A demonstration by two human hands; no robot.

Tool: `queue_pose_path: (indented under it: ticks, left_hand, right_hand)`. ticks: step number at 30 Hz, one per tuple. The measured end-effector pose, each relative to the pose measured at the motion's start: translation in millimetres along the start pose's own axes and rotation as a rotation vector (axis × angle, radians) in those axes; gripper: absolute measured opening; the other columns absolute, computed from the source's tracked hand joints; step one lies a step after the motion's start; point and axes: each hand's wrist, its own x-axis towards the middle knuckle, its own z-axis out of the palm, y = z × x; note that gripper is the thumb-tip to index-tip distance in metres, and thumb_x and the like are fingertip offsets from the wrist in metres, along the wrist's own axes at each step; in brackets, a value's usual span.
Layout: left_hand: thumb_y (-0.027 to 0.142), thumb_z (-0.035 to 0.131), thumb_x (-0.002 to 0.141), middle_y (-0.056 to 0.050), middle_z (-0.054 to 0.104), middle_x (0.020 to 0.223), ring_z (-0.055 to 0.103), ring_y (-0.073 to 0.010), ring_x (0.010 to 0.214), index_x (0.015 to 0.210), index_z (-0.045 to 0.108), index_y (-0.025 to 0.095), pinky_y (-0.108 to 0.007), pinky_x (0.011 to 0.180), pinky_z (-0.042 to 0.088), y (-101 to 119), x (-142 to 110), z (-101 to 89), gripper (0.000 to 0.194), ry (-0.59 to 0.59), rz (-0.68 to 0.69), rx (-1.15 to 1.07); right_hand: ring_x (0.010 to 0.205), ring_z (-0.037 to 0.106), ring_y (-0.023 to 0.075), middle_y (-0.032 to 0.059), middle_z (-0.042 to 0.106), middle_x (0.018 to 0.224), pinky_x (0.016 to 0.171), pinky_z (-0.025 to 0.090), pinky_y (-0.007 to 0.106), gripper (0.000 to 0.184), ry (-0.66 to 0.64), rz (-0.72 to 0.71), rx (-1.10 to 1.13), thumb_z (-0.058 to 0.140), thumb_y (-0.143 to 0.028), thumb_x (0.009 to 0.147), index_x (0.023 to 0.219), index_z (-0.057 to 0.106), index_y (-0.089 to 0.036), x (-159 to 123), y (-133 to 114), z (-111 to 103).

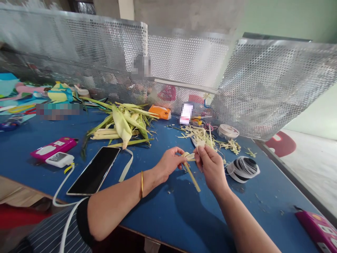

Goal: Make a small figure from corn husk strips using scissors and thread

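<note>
My left hand (170,163) pinches a folded piece of pale corn husk (186,155) between thumb and fingers. A narrow husk strip (193,178) hangs from that fold, slanting down to the right above the blue table. Close beside it, my right hand (210,163) is closed on a pale husk strip (201,143), whose end sticks up past the thumb. The strip seems to run across to the fold, though the fingers partly hide it. Beyond the right hand lie shredded husk scraps (198,133). A spool of black and white thread (242,169) stands to its right.
Corn husks (122,124) are piled left of centre. In front lie a tablet (94,170), a magenta power bank (54,147) and a white cable (56,191). Behind are an orange packet (160,112), a lit phone (186,114), a tape roll (228,131) and perforated metal panels (184,56).
</note>
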Motion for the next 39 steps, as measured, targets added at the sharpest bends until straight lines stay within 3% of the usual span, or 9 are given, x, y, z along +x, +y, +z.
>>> queue_pose_path:
  ticks: [6, 10, 15, 23, 30, 34, 39]
  left_hand:
    - [0.015, 0.064, 0.073, 0.002, 0.062, 0.060, 0.045, -0.0058, 0.045, 0.075, 0.053, 0.017, -0.020, 0.048, 0.034, -0.1, 0.1, -0.1, 0.011, -0.001, -0.005, 0.023]
    - [0.016, 0.063, 0.072, 0.003, 0.060, 0.057, 0.045, -0.0062, 0.046, 0.076, 0.053, 0.017, -0.020, 0.047, 0.031, -1.5, 1.4, -1.5, 0.011, -0.032, -0.002, 0.014]
    - [0.017, 0.064, 0.071, 0.003, 0.062, 0.061, 0.044, -0.0060, 0.047, 0.083, 0.052, 0.019, -0.020, 0.048, 0.029, -1.8, 1.5, -3.1, 0.017, -0.062, -0.021, -0.067]
    - [0.017, 0.065, 0.069, 0.002, 0.064, 0.062, 0.045, -0.0059, 0.046, 0.080, 0.054, 0.018, -0.020, 0.047, 0.029, -2.1, 0.6, -2.1, 0.016, -0.064, -0.039, -0.031]
    - [0.010, 0.067, 0.071, 0.002, 0.064, 0.059, 0.048, -0.0062, 0.046, 0.079, 0.053, 0.017, -0.018, 0.049, 0.036, -0.3, 3.6, -2.3, 0.017, 0.048, 0.050, -0.032]
    - [0.009, 0.064, 0.073, 0.003, 0.064, 0.059, 0.048, -0.0069, 0.045, 0.081, 0.054, 0.017, -0.018, 0.048, 0.038, -2.1, 5.0, -2.7, 0.015, 0.081, 0.123, 0.025]
    - [0.021, 0.070, 0.074, 0.005, 0.061, 0.056, 0.047, -0.0072, 0.043, 0.082, 0.054, 0.018, -0.019, 0.047, 0.037, -5.2, 5.4, -4.7, 0.018, 0.085, 0.186, 0.100]
  right_hand:
    - [0.050, 0.042, 0.0118, -0.0058, 0.043, 0.056, 0.050, 0.036, 0.025, 0.033, -0.012, -0.160, -0.154, 0.051, -0.046, 0.092, 0.107, 0.062, -0.019, -0.9, 8.5, -1.0]
    - [0.054, 0.053, 0.0133, -0.0037, 0.053, 0.059, 0.062, 0.046, 0.029, 0.032, -0.015, -0.203, -0.148, 0.046, -0.039, 0.095, 0.111, 0.063, -0.017, -0.8, 3.6, -2.2]
    - [0.076, 0.067, 0.0170, 0.0040, 0.067, 0.091, 0.079, 0.052, 0.034, 0.026, -0.051, -0.228, -0.001, 0.054, -0.039, 0.092, 0.110, 0.062, -0.022, 0.8, -1.5, -5.3]
    - [0.049, 0.053, 0.0105, 0.0022, 0.067, 0.079, 0.056, 0.049, 0.028, 0.021, 0.052, -0.162, 0.067, 0.061, -0.040, 0.089, 0.091, 0.067, -0.020, 0.9, 3.7, -8.8]
    - [0.043, 0.047, 0.0098, -0.0007, 0.064, 0.065, 0.043, 0.036, 0.024, 0.025, -0.032, -0.016, -0.131, 0.063, -0.044, 0.083, 0.083, 0.064, -0.019, 5.0, 1.7, -12.8]
    - [0.042, 0.049, 0.0109, -0.0002, 0.064, 0.060, 0.044, 0.037, 0.025, 0.021, -0.110, 0.062, -0.306, 0.061, -0.039, 0.079, 0.070, 0.061, -0.020, 5.4, 5.8, -13.2]
    - [0.042, 0.055, 0.0137, -0.0011, 0.063, 0.055, 0.046, 0.040, 0.026, 0.018, -0.081, 0.086, -0.432, 0.058, -0.034, 0.078, 0.066, 0.060, -0.021, 6.8, 13.0, -12.5]
